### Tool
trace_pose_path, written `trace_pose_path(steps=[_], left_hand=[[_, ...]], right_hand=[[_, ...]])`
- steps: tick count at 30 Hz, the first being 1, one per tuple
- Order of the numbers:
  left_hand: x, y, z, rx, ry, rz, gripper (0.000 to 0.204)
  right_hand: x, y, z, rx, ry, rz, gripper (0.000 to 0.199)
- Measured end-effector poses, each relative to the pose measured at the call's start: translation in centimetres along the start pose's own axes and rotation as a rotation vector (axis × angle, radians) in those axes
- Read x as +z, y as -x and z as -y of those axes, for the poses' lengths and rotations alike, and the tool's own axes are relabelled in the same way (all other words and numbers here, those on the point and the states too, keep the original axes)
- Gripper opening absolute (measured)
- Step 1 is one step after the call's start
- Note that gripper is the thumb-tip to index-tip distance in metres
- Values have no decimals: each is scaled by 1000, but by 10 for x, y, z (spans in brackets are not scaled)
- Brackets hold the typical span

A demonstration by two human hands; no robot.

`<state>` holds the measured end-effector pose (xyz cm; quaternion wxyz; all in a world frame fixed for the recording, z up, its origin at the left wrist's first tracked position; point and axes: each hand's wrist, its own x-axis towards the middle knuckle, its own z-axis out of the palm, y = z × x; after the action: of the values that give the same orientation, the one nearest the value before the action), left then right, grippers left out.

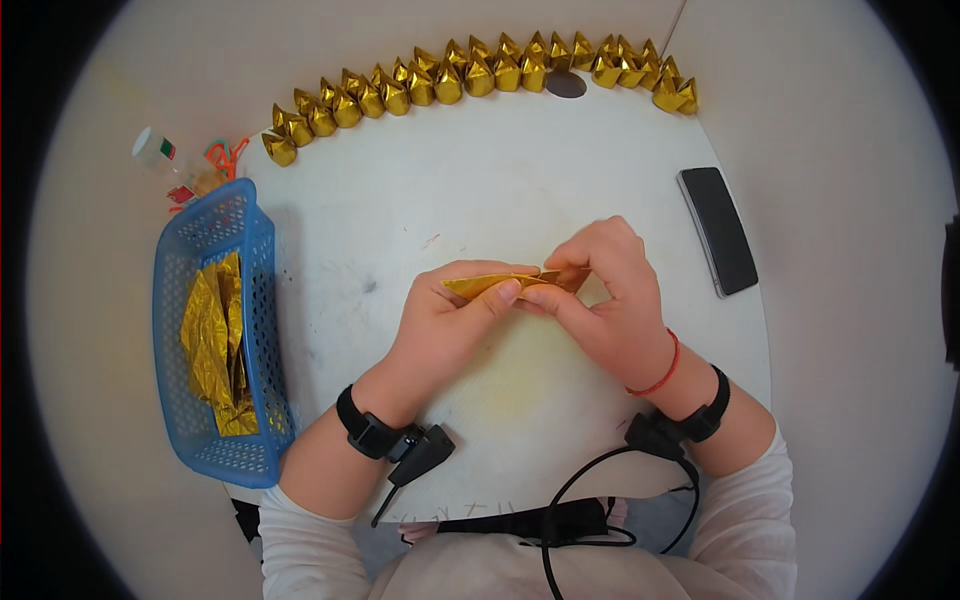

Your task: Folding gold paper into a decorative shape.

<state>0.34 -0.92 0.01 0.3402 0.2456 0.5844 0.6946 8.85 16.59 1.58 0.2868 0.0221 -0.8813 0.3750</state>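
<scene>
A narrow folded piece of gold foil paper [468, 287] is held between my two hands over the middle of the white table. My left hand [450, 305] pinches it with the thumb on the near side and the fingers behind. At its right end, my right hand [610, 285] grips it between thumb and bent fingers. That end is partly covered by the fingers. Along the far edge stand several folded gold paper ingots [448, 82] in a curved double row.
A blue perforated basket [265, 300] with gold foil sheets [210, 340] stands at the left. Beyond it are orange-handled scissors [225, 156] and a white-capped bottle [165, 160]. A black phone [718, 232] lies at the right. A dark oval disc [566, 84] sits by the ingots.
</scene>
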Motion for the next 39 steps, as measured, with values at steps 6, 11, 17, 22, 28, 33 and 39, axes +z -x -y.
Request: trace_pose_path(steps=[6, 11, 17, 22, 28, 33, 39], left_hand=[[-2, 0, 4, -7, 37, -47, 23], [0, -1, 2, -15, 69, -8, 24], [-2, -1, 3, -11, 29, 8, 25], [0, -2, -1, 1, -25, 19, 24], [0, -1, -3, 1, -32, 25, 23], [2, 0, -5, 11, -27, 12, 22], [2, 1, -6, -3, -105, -21, 21]], right_hand=[[0, 0, -1, 69, -79, 12, 21], [0, 3, -4, 176, -189, 68, 18], [1, 3, 0, 322, -364, 89, 15], [1, 6, -2, 489, -554, 126, 13], [0, 4, 0, 567, -700, 162, 11], [1, 5, -3, 535, -661, 167, 12], [2, 5, -2, 566, -703, 184, 11]])
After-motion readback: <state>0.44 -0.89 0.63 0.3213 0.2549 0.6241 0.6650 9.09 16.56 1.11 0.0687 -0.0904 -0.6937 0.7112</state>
